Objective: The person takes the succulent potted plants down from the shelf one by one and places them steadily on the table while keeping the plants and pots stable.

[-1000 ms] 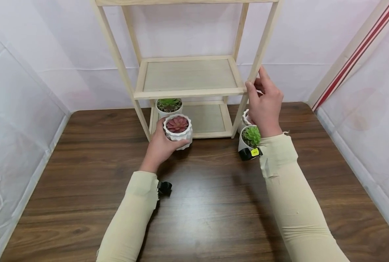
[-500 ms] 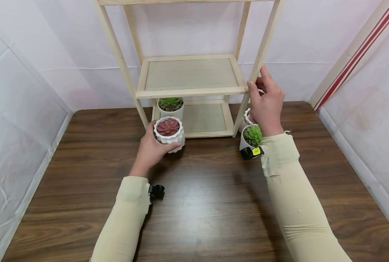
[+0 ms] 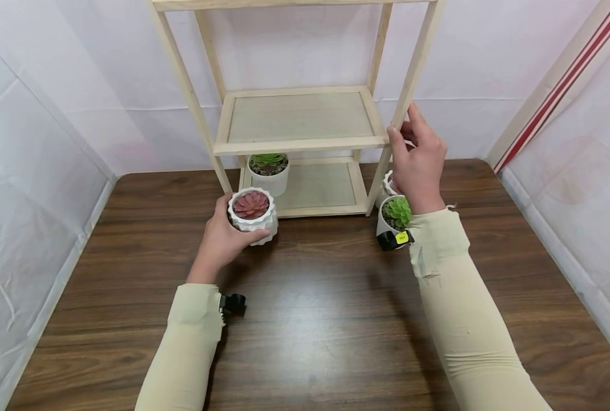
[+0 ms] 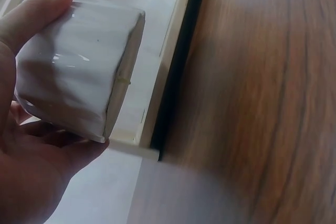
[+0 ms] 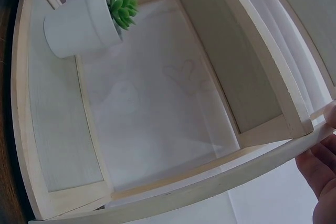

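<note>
My left hand [image 3: 219, 240] grips a white, ridged pot with a red succulent [image 3: 250, 205], thumb on its near side, in front of the rack's lower left corner. In the left wrist view the white pot [image 4: 73, 66] shows its underside edge, raised above the table. My right hand [image 3: 419, 160] holds the front right post of the light wooden shelf rack [image 3: 299, 145] between thumb and fingers, level with the middle shelf. On the bottom shelf, at the left, stands a smooth white pot with a green succulent [image 3: 269, 177], also seen in the right wrist view as a white pot [image 5: 81, 22].
Right of the rack, a white pot with a bright green succulent [image 3: 394, 212] stands by my right wrist. Behind it another white pot [image 3: 388, 185] is partly hidden. White sheeting [image 3: 79, 85] encloses the brown wooden table [image 3: 305, 331] at the back and sides.
My left hand has carried the red succulent's pot leftward and slightly toward me, away from the bottom shelf's front. My right hand stays on the post.
</note>
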Demonstrator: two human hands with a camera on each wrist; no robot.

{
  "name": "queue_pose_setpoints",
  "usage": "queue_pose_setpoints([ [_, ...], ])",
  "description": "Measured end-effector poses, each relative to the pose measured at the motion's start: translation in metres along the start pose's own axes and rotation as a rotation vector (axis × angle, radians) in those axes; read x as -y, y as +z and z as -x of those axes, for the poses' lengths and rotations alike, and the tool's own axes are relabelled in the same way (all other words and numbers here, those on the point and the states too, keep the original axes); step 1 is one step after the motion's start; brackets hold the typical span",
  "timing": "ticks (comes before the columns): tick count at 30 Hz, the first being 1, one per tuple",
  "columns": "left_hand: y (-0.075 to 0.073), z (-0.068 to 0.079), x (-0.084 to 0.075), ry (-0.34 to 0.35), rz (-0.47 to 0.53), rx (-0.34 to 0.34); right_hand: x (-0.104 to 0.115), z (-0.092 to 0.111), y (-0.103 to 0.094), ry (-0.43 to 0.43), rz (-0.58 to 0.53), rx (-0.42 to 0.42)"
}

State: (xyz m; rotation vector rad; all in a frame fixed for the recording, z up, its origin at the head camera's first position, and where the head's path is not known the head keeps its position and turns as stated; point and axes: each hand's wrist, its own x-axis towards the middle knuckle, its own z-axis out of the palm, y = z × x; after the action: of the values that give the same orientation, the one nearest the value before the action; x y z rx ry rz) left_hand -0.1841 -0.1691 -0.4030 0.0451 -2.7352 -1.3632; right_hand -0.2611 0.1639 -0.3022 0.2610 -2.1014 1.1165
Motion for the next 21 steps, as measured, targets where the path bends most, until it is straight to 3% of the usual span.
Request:
queue_pose_setpoints([
  [11, -0.016, 0.005, 0.011, 0.0, -0.012, 0.027, 0.001, 0.0, 0.001, -0.011, -0.006, -0.005],
  [21, -0.036, 0.011, 0.024, 0.005, 0.013, -0.014, 0.001, 0.0, 0.004, -0.026, -0.006, -0.016],
])
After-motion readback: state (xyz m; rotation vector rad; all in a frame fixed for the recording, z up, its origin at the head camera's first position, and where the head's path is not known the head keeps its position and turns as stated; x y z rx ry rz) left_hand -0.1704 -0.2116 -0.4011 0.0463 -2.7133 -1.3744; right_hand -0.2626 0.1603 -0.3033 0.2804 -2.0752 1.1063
